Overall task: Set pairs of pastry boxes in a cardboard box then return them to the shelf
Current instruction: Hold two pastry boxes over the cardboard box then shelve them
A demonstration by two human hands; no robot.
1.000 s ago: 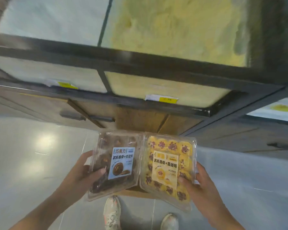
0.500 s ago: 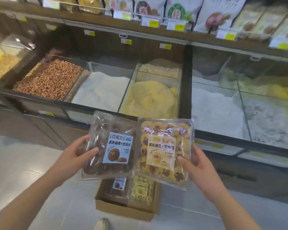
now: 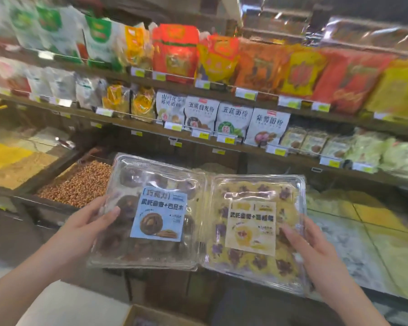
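Head view has us standing at the shelves, and our left hand (image 3: 90, 222) grips the dark box (image 3: 151, 215) by its left edge, thumb curled over the lid, while our right hand (image 3: 316, 252) grips the yellow box (image 3: 252, 231) at its right edge, fingers spread on the lid with the rest wrapped beneath. We carry the two boxes side by side, inner edges touching, lids up and labels facing us, in front of the grain bins (image 3: 76, 184) and well below the bagged goods on the shelf (image 3: 222, 142). A second ago we were looking down at the floor and our shoes, with the pair held low; half a second ago the carton (image 3: 137, 316) with two more boxes inside lay in full view below our hands. Now our gaze has swung up to the racks, the pair has risen with it, and only a corner of the carton shows at the bottom edge. We judge this means the pair has come out of the carton and we are in the return leg, looking for its slot. Much of the picture is smeared by head motion, so we cannot yet tell which shelf spot is meant for them.
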